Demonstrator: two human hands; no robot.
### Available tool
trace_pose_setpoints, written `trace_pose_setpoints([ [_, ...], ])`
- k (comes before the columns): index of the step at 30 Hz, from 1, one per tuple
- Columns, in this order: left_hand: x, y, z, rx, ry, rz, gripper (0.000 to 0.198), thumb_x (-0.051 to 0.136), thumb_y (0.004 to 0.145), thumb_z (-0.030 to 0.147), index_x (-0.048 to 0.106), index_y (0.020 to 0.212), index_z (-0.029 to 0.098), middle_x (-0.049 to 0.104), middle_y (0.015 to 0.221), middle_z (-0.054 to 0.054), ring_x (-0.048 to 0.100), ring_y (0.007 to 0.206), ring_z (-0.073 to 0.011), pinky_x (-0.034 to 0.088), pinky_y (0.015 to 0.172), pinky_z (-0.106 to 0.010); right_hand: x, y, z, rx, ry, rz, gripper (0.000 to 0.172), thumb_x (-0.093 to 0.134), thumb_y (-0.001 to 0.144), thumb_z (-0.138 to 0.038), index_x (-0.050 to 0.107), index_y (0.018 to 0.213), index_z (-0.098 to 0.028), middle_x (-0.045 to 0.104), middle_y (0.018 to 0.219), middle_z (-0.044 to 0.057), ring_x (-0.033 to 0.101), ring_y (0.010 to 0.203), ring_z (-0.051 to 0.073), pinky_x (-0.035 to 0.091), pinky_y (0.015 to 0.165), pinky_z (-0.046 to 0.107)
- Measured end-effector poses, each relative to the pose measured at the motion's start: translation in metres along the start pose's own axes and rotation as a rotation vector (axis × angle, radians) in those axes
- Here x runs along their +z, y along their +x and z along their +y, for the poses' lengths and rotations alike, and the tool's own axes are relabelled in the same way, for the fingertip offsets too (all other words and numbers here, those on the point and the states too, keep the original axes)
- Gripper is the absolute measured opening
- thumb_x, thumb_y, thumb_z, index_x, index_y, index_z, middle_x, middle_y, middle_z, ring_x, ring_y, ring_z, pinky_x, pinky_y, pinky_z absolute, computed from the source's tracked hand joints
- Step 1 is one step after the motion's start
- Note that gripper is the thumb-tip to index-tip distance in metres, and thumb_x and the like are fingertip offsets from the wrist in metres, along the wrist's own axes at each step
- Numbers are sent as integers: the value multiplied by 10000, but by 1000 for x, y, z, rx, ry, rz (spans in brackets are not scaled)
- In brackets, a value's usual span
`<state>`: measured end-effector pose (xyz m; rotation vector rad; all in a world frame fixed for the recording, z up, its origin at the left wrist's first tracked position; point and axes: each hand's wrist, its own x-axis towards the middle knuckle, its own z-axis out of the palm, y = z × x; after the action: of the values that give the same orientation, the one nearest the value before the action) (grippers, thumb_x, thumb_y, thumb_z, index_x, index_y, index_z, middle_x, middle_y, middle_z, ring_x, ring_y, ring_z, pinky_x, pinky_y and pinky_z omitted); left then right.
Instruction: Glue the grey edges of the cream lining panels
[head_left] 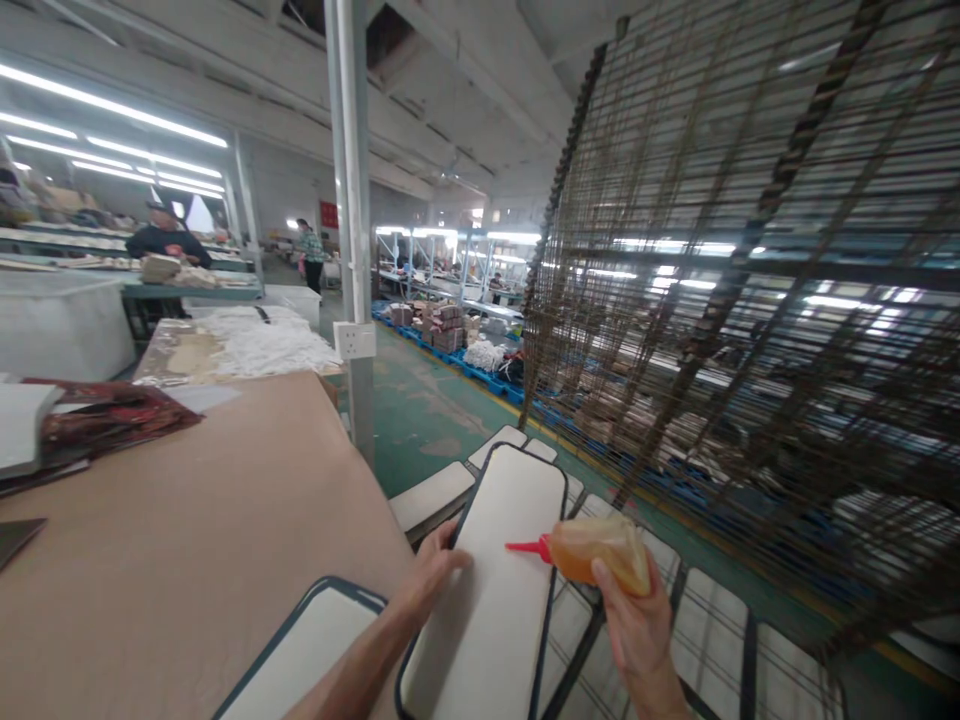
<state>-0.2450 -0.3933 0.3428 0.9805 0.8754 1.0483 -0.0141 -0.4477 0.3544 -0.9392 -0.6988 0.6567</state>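
My left hand (429, 582) grips the left edge of a long white panel with a dark rim (495, 590), fingers curled over its edge. My right hand (637, 630) is closed round an orange squeeze bottle (600, 548). The bottle's red nozzle (525, 547) points left over the panel's white face. A second white panel with a dark rim (307, 650) lies on the brown table at the lower left.
The brown table (187, 540) holds a dark red cloth and white boards (90, 420) at its far left. A wire rack (750, 300) stands on the right, with more white panels (705, 620) on a shelf below. A pillar (352, 230) rises ahead. People work at benches far left.
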Motion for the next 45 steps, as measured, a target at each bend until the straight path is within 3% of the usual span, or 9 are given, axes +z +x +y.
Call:
trace_pose_setpoints([
  [8,-6,-5,14,-68,-84,7,496,586,457,135,697,940,130,711,746,-42,628,632,-211,449,561,-264,-7,-64,12,79,-128,-82,668,842,524,-403,590,1098,-171,691,970,90,644,872,249,535,742,302],
  [10,-6,-9,18,-52,-80,-41,489,591,477,141,702,954,138,713,766,-40,635,661,-215,461,592,-268,1,-52,2,41,-107,-62,645,841,532,-384,594,1091,-178,688,960,76,641,866,231,529,738,285],
  [16,1,-20,24,-40,-58,-122,505,589,499,145,701,991,148,713,809,-31,636,690,-208,465,615,-259,27,31,-29,-157,-26,29,591,847,525,-334,589,1045,-220,647,927,-13,597,836,140,477,826,258],
  [18,0,-19,25,-36,-56,-99,525,587,491,140,696,1004,149,712,807,-29,629,671,-201,464,618,-261,25,27,-23,-155,-49,18,613,853,516,-315,586,1058,-211,651,946,0,603,847,150,483,817,261],
  [21,-10,-13,28,-38,-51,-74,550,582,485,152,688,1025,153,711,785,-32,624,649,-208,456,594,-266,13,-13,-5,-61,-98,-48,626,848,522,-328,593,1074,-178,679,927,56,637,806,191,525,707,265],
  [24,-21,-10,33,-41,-7,-27,554,582,478,155,691,1020,163,709,783,-28,628,675,-221,457,604,-269,7,-43,0,29,-139,-79,635,840,524,-368,603,1086,-191,688,942,70,647,854,218,532,731,270],
  [31,-29,-9,38,-57,-12,-107,565,618,504,169,683,1065,188,715,823,-30,643,728,-236,479,622,-280,30,8,-39,-109,34,51,465,845,536,-291,646,950,-218,687,882,18,637,807,162,526,777,266],
  [39,-47,18,21,-113,-79,-132,611,655,522,157,651,1133,178,727,872,-46,658,758,-252,494,635,-291,15,-53,-8,103,-114,32,623,857,484,-389,640,1048,-240,693,922,66,646,841,250,532,711,299],
  [45,-29,15,17,-132,-75,-210,539,681,531,177,684,1070,187,720,896,-48,651,834,-261,492,679,-286,24,-5,-32,-91,-7,107,583,863,511,-264,621,1040,-234,682,905,8,633,812,147,515,761,226],
])
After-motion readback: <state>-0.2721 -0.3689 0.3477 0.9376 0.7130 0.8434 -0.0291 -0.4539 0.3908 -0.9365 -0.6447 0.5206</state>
